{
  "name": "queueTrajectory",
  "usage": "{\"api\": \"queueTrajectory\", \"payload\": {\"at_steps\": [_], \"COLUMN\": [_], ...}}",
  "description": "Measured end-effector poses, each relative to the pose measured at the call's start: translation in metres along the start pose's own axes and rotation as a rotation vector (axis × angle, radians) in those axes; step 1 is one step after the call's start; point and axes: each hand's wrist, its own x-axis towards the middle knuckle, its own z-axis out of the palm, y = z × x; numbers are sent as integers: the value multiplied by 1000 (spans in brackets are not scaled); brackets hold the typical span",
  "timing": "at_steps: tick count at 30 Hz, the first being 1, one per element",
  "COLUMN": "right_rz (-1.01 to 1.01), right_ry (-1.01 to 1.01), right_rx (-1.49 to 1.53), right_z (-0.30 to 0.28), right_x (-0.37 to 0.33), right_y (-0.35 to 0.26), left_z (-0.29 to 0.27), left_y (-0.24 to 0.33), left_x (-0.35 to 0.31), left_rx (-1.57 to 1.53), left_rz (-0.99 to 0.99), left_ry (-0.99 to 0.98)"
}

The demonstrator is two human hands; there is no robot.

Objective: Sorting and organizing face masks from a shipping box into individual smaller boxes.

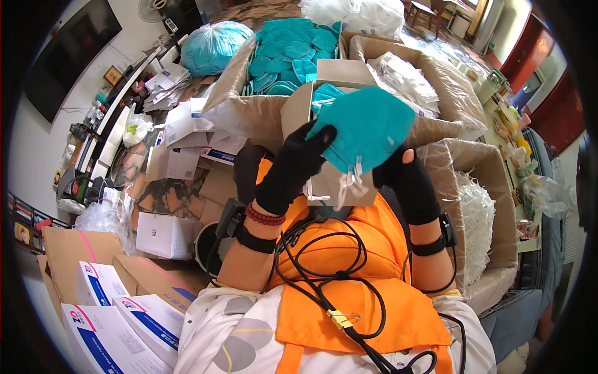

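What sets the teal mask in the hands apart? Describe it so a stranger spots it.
Start at the orange apron. Above it, between the left hand and right hand, both black-gloved, is a teal mask. Unlike the masks piled in the carton beyond, it is held up, white straps dangling.

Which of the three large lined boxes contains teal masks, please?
The back-left box: it holds heaped teal masks, whereas the back-right box holds flat white pieces and the box at right holds white strips.
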Motion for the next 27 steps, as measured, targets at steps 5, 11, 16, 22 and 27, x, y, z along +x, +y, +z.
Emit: {"api": "queueTrajectory", "payload": {"at_steps": [5,11,16,22,27], "right_rz": [-60,-147,-331,-279,-298], "right_ry": [81,338,326,290,301], "right_rx": [-283,-494,-683,-557,-596], "right_z": [22,24,19,17,22], "right_x": [2,21,20,19,16], "right_y": [6,9,16,18,17], "left_z": [19,34,48,36,33], "left_y": [-22,-29,-35,-46,-49], "left_x": [14,7,0,8,9], "left_rx": [-273,16,200,93,-86], "left_rz": [-43,219,343,140,115], "left_ry": [-58,143,-44,-192,-374]}}
